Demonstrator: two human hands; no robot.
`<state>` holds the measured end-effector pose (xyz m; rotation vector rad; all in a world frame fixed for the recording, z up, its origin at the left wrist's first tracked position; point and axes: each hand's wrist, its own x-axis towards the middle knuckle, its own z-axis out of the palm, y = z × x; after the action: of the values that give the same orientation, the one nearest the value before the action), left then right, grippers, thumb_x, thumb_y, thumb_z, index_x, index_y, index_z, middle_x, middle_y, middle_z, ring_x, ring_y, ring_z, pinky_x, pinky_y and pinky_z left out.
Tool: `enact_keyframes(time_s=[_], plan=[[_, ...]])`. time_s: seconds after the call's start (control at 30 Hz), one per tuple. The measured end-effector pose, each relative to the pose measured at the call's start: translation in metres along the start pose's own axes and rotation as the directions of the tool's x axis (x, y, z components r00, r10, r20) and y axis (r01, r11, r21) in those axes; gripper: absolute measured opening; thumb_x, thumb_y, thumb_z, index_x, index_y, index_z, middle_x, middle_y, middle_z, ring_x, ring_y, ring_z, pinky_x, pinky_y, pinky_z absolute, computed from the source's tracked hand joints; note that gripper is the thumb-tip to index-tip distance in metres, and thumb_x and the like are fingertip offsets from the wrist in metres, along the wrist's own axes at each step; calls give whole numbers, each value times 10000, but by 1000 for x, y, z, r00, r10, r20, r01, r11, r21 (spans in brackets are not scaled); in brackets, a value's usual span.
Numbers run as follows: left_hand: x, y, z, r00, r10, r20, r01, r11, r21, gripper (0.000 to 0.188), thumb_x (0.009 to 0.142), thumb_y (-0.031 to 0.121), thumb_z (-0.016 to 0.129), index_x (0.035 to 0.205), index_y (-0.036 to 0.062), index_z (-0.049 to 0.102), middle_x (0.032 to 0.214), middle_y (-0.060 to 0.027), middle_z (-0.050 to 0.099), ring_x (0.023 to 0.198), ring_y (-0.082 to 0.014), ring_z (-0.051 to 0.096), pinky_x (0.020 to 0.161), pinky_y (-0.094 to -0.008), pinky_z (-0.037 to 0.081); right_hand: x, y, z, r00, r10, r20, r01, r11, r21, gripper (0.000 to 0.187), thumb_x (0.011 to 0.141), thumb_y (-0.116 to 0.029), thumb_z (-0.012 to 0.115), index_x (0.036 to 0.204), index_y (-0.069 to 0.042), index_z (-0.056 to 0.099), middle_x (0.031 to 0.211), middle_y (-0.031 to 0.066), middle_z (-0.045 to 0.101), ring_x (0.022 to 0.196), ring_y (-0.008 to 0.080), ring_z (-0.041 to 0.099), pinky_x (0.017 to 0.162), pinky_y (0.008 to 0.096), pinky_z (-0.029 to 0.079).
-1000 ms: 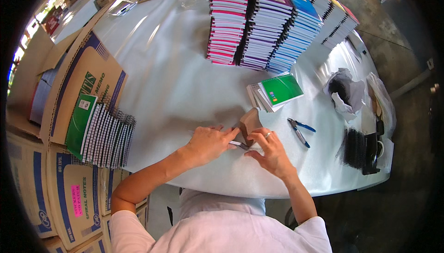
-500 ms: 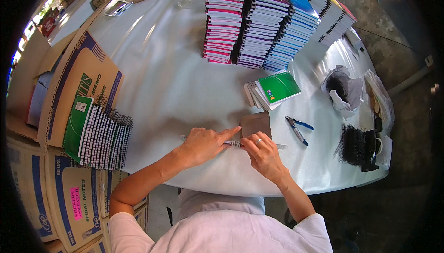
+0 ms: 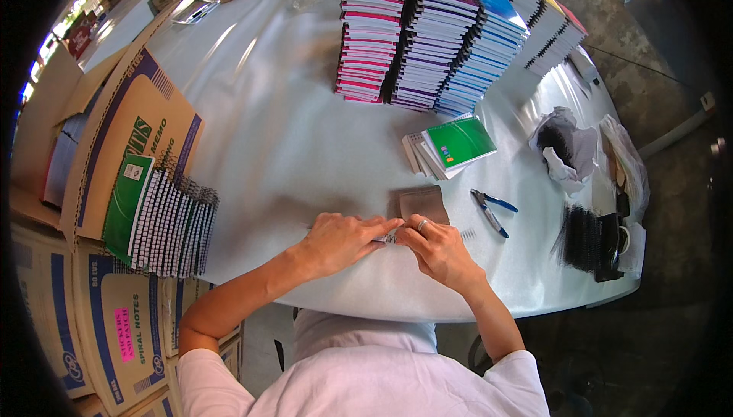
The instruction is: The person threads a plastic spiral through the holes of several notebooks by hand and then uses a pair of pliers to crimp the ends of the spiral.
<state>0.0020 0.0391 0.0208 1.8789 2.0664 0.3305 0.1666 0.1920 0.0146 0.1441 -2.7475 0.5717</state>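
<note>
Between my two hands, near the front of the white-covered table, runs a thin wire spiral coil [image 3: 469, 235], whose loose end sticks out past my right hand. My left hand [image 3: 340, 238] is closed around a narrow piece along the coil, its index finger pointing toward the other hand; what lies under it is mostly hidden. With fingertips pinched, my right hand [image 3: 441, 253], a ring on one finger, grips the coil. Just beyond the fingers lies a flat brown piece [image 3: 424, 202]. Blue-handled pliers [image 3: 489, 213] rest to its right. Small green-covered notebooks [image 3: 460, 142] lie farther back.
Tall stacks of pink [image 3: 372, 35], purple [image 3: 435, 43] and blue notebooks [image 3: 485, 43] stand at the back. Left, green spiral notebooks [image 3: 168, 222] lean by a cardboard box [image 3: 134, 142]. On the right are crumpled paper [image 3: 565, 150] and black coils [image 3: 578, 238].
My right hand has shifted slightly, and its fingers are closer to my left fingertips. The coil's free end shows less and slants more. The left hand stays nearly in place.
</note>
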Motion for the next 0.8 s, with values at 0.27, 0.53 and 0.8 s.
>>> enact_keyframes(time_s=[0.27,0.53,0.8], plan=[[5,1,-3,995,-101,28,101,995,-18,478,937,359,608,1394,284,490,915,-86,727,880,-295,714,747,-455,569,7,-8,5,988,82,-133,-79,996,30,265,807,-72,723,1028,-19,587,992,105,592,898,286,600,748,391,492],[8,-1,-1,995,-98,17,98,995,0,519,930,376,615,1409,231,477,805,-93,706,687,-302,694,642,-456,555,4,-2,40,916,114,-385,-53,985,164,268,791,-2,713,1032,-19,597,940,112,634,781,303,627,673,375,507],[4,-4,4,995,-80,-56,79,997,-19,516,947,355,592,1420,194,463,748,-105,695,660,-313,684,633,-460,547,17,-1,-1,993,119,16,-120,981,155,265,796,38,685,1039,-24,599,927,127,583,815,295,616,664,378,506]])
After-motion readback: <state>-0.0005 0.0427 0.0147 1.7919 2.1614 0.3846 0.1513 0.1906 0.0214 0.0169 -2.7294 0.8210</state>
